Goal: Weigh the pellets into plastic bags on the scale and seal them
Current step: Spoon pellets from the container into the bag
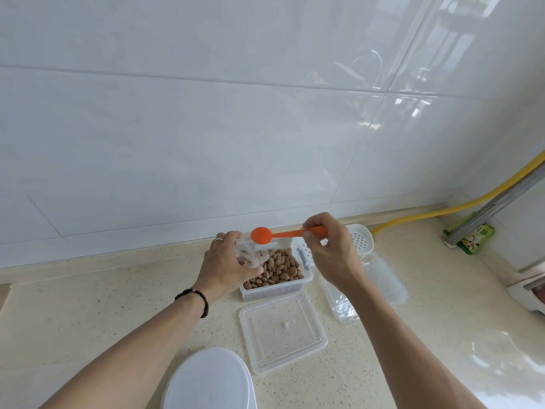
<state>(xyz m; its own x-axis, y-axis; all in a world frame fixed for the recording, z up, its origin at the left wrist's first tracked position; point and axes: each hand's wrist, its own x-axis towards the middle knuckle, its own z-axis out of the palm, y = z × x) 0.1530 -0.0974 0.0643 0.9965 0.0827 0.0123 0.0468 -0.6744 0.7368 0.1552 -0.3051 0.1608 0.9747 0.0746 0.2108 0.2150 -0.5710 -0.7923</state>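
Left hand (pixel 225 265) grips clear plastic bag (pixel 247 255) open, beside pellets (pixel 278 268) in tub (pixel 306 280) on worktop (pixel 413 335). Right hand (pixel 331 250) pinches orange spoon (pixel 261 235) above bag mouth. Risk: bag mouth collapses, pellets spill. Scale not identifiable.

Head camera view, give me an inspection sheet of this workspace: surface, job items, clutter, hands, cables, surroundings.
Surface: speckled beige countertop.
Job's things: open clear container full of brown pellets; small plastic bag with a few pellets inside; orange spoon, bowl over the container; stack of clear bags; no scale identified.
Clutter: clear lid lying flat; white oval lid; white perforated tray; green packet.
Hands: left hand holds the bag; right hand pinches the spoon handle.
Cables: yellow hose along the wall.
Surroundings: white tiled wall; white appliance at right edge.
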